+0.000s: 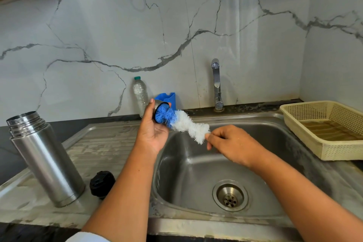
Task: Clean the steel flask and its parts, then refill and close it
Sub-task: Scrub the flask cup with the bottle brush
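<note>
Hands meet above the sink [196, 173]. The left hand [152, 133] curls its grip round the flask cup [157, 103], of which only a sliver of steel and a black rim show between thumb and fingers; the palm and the bristles cover the rest. The brush [182, 122] has its blue tip pushed into the cup's mouth, so how deep it reaches cannot be told. Its white bristles run down and to the right to the right hand [231, 143], whose grip pinches closed at the bristles' end. The brush handle is hidden inside that hand.

The steel flask [45, 161] stands upright and uncapped on the drainboard [102, 143] at the left, well apart from the hands, its threaded neck bare; its inside is out of sight. The black stopper [102, 183] lies near its base, partly behind the left forearm.

Behind the left hand a clear plastic bottle [140, 94] with a green cap stands against the marble wall. Just beside it is a blue holder [167, 97], its lower part hidden by the cup and fingers. The tap [217, 84] rises at the back of the sink, and the drain [230, 195] shows in the basin's floor. A cream basket [306, 122] sits on the right surface, cut off by the picture's edge.
</note>
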`<control>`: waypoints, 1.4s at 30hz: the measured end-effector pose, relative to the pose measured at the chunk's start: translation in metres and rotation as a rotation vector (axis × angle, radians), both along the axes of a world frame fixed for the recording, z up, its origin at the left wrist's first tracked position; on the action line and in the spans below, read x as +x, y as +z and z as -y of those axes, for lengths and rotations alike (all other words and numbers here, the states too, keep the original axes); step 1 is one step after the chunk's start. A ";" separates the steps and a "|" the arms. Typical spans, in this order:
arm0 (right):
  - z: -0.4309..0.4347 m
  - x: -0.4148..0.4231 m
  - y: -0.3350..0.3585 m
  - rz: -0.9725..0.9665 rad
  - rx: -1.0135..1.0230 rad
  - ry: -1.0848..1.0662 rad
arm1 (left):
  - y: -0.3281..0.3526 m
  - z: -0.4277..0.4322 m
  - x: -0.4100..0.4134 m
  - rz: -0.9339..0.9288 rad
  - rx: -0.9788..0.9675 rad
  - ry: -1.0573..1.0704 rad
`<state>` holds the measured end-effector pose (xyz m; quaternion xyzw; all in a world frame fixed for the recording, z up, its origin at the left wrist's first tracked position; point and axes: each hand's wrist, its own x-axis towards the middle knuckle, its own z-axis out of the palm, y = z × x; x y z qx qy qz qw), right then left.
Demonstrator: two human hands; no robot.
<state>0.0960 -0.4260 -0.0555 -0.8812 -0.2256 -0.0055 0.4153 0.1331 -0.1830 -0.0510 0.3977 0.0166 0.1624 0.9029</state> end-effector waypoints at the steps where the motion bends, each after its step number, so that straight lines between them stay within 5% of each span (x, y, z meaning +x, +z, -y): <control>1: -0.001 0.000 -0.001 0.025 -0.015 -0.029 | -0.001 0.003 0.001 -0.013 0.004 -0.002; 8: 0.002 0.000 -0.005 0.195 -0.229 -0.197 | -0.005 -0.001 0.003 -0.181 -0.046 0.098; 14: -0.011 -0.006 -0.009 0.237 -0.312 -0.099 | 0.002 -0.007 0.004 -0.199 -0.048 0.030; 20: -0.002 0.000 -0.006 0.140 -0.150 0.043 | 0.006 -0.016 0.002 -0.151 -0.109 0.147; 32: -0.001 0.000 -0.002 -0.008 -0.046 0.051 | 0.003 0.001 -0.001 -0.049 -0.016 0.050; 42: 0.002 0.001 -0.005 0.109 -0.079 -0.091 | 0.003 0.007 0.004 -0.079 -0.057 0.044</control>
